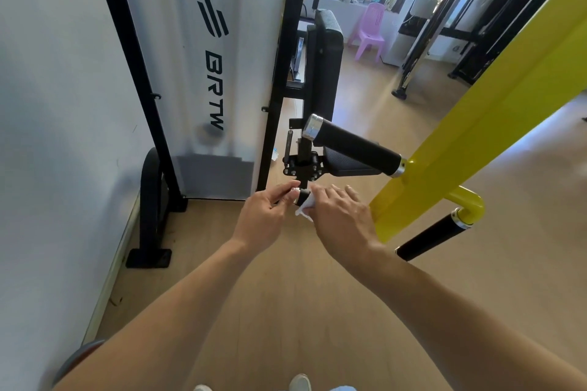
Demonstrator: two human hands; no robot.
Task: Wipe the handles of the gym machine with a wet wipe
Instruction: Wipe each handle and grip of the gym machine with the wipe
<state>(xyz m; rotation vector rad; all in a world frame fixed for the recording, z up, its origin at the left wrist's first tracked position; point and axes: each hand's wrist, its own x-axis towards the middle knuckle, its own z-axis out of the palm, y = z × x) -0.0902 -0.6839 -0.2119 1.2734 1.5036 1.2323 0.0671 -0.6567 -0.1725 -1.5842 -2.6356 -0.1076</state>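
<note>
A white wet wipe (pixel 305 207) is bunched under the fingers of my right hand (pixel 338 214), pressed against a small black lever knob (pixel 303 194) below the seat mechanism. My left hand (pixel 266 212) pinches the end of that same knob with thumb and fingertips. Above them a long black rubber handle (pixel 352 144) with chrome end caps sticks out from the yellow arm (pixel 476 117). A second black handle (pixel 432 236) hangs lower right from a yellow elbow. Most of the wipe is hidden by my right hand.
The weight stack shroud (pixel 216 73) marked BRTW and its black frame stand left, against a white wall. A black seat pad (pixel 327 63) is behind the mechanism. Wooden floor runs back to a pink chair (pixel 370 30) and a water dispenser (pixel 413 16). My shoes show at the bottom edge.
</note>
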